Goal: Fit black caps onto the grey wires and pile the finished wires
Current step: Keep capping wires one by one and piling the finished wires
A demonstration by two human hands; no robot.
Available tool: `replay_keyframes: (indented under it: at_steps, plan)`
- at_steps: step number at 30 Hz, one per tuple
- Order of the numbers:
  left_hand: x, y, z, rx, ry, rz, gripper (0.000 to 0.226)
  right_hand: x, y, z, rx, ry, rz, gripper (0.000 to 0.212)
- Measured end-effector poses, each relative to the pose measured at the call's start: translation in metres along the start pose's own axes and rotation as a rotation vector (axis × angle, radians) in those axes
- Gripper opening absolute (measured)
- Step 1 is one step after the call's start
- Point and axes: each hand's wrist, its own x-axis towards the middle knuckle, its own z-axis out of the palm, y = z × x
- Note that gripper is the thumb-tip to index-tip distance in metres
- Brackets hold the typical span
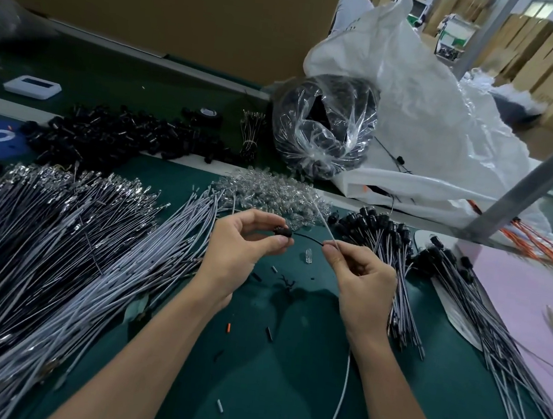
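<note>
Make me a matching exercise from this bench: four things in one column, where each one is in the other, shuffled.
1 held black cap
2 loose black caps
3 capped wires
4 bare grey wires

A piled just right of the right hand
B pinched in the left hand
C spread left of the left hand
D heaped behind the bare wires

Pairs: 1-B, 2-D, 3-A, 4-C

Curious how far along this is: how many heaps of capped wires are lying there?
2: one heap just beyond the right hand, the other heap further right by the pink sheet; more may be hidden.
</note>
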Motion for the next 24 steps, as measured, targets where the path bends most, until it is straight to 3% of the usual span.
replay_keyframes:
  at_steps: [6, 15, 24]
  plan:
    - [0.0015, 0.0017, 0.0001, -0.001, 0.032, -0.007, 0.019, -0.0023, -0.0022, -0.0009, -0.029, -0.017, -0.037, 0.026]
    - [-0.0006, 0.0029, 0.0029, 0.095, 0.024, 0.022, 0.024, -0.0014, 0.0023, -0.0035, -0.087, 0.067, -0.076, 0.01]
    - [-0.002, 0.0035, 0.0016, 0.02, 0.012, 0.01, 0.02, -0.0027, -0.0019, -0.0029, -0.089, -0.042, -0.024, 0.026]
